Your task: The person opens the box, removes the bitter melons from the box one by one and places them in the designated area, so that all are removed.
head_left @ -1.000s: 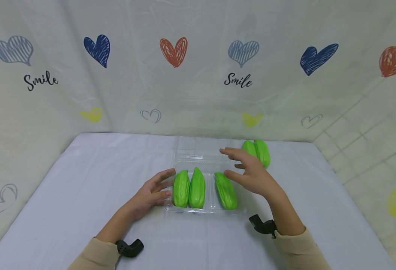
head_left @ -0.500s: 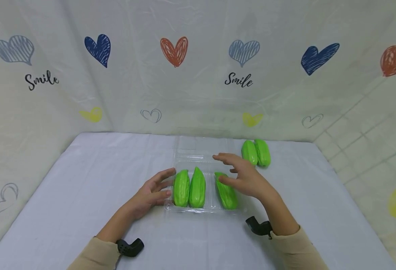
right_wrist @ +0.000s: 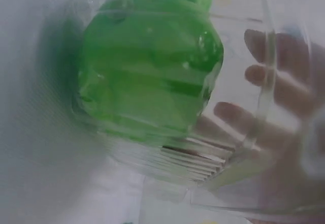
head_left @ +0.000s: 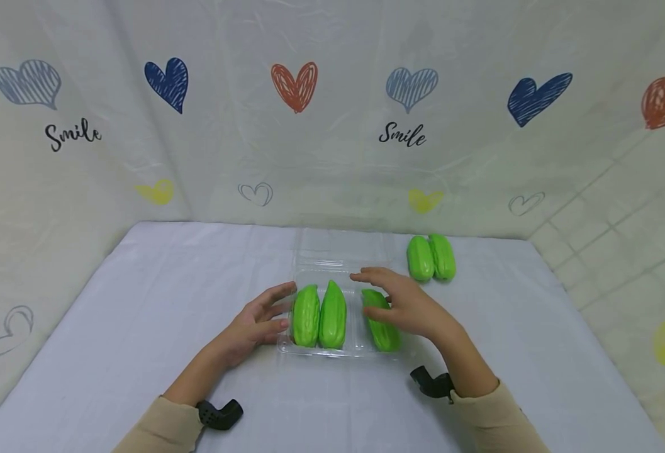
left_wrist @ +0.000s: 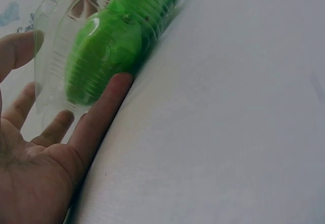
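A clear plastic clamshell box [head_left: 357,330] lies with its lid [head_left: 343,244] folded back. Inside are two green ridged gourds, the left gourd [head_left: 306,316] and the middle gourd [head_left: 333,318], side by side. A third gourd [head_left: 385,336] leans at a slant on the box's right side. My left hand [head_left: 247,327] rests against the box's left wall with spread fingers; in the left wrist view a straight finger [left_wrist: 101,112] touches the plastic near a gourd. My right hand [head_left: 408,306], fingers extended, is over the third gourd and partly hides it, gripping nothing.
Two more green gourds [head_left: 431,258] lie together at the back right of the white cloth-covered table [head_left: 196,270]. A curtain [head_left: 338,145] printed with hearts hangs behind the table. A black wrist camera [head_left: 433,382] sits by the right sleeve.
My right hand has moved left and down toward me, from beside the back-right gourds to over the slanted gourd in the box. The left hand has stayed in place.
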Motion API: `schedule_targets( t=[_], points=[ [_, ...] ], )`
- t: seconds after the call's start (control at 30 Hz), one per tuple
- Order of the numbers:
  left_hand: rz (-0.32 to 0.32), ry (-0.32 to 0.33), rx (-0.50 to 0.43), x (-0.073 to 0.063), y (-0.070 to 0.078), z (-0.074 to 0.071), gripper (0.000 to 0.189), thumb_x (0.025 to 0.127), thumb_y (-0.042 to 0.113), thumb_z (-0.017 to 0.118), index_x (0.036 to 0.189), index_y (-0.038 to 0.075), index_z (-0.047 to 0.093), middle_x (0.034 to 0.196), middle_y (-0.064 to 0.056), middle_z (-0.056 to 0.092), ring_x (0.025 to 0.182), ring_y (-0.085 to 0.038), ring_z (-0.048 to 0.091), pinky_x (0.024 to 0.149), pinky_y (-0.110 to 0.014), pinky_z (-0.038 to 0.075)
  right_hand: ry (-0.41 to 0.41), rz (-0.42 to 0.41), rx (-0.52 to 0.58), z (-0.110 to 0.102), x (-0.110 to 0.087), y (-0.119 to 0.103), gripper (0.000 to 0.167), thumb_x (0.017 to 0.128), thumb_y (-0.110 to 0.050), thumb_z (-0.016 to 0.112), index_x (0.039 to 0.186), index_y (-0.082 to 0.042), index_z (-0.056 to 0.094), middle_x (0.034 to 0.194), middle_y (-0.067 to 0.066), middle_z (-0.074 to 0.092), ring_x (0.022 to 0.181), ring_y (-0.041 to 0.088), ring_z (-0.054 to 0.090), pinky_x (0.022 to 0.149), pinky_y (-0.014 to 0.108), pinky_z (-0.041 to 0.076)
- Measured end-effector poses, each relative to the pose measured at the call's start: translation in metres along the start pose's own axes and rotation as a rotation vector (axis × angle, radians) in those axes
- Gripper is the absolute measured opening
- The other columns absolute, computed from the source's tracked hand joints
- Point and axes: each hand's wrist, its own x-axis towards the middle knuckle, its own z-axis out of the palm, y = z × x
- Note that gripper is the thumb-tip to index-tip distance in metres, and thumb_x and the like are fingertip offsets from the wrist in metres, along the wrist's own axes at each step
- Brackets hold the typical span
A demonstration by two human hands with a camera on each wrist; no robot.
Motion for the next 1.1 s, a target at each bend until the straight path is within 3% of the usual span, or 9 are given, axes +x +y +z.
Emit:
schedule_targets(
  t=[0.23,0.57,1.1],
  points=[
    [-0.011,0.010,0.001,0.000,0.000,0.001,0.070,0.097,0.011,0.061,0.158,0.017,0.027,0.165,-0.006,0.020,0.149,-0.034,0.025,0.098,-0.044,0.051,-0.031,-0.001,0.021,0.002,0.000,-0.001,0.058,0.088,-0.013,0.074,0.143,-0.017,0.055,0.151,0.012,0.047,0.138,0.031,0.045,0.088,0.047,0.054],
    [-0.011,0.010,0.004,0.000,0.000,0.000,0.069,0.097,0.011,0.061,0.157,0.017,0.028,0.165,-0.007,0.020,0.149,-0.034,0.025,0.098,-0.045,0.051,-0.043,-0.020,-0.084,0.004,0.000,-0.002,0.059,0.083,0.006,0.069,0.138,-0.014,0.059,0.148,0.013,0.050,0.139,0.034,0.045,0.106,0.052,0.043],
    [-0.012,0.011,0.005,-0.001,0.001,0.001,0.070,0.097,0.012,0.061,0.158,0.017,0.027,0.165,-0.008,0.020,0.149,-0.035,0.025,0.098,-0.045,0.051,-0.091,0.053,-0.084,0.013,0.002,-0.004,0.061,0.083,-0.001,0.070,0.140,-0.020,0.058,0.153,0.018,0.043,0.139,0.036,0.044,0.103,0.052,0.045]
  ],
)
